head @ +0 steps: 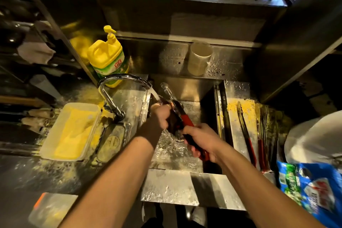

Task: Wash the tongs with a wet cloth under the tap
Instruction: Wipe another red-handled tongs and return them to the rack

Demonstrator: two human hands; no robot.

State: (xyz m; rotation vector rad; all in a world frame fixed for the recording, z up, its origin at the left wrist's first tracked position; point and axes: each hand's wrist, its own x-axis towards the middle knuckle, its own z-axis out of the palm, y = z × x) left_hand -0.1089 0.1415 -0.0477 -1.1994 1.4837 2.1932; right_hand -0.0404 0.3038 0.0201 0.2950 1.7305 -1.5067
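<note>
Over the steel sink (pixel 187 87), my right hand (pixel 200 139) grips the red handle of a pair of tongs (pixel 182 115), whose metal tips point up and away toward the back wall. My left hand (pixel 161 116) holds a dark wet cloth (pixel 173 123) pressed around the tongs' middle. Water runs from the curved chrome tap (pixel 118 81) onto my left hand and the cloth. Part of the handle is hidden inside my right fist.
More red-handled tongs (pixel 248 135) lie on the wet ledge right of the sink. A yellow detergent pump bottle (pixel 108 57) stands behind the tap. A tray of yellow crumbs (pixel 70 131) sits at left. A translucent cup (pixel 199 57) stands on the back ledge, a blue packet (pixel 312 190) at lower right.
</note>
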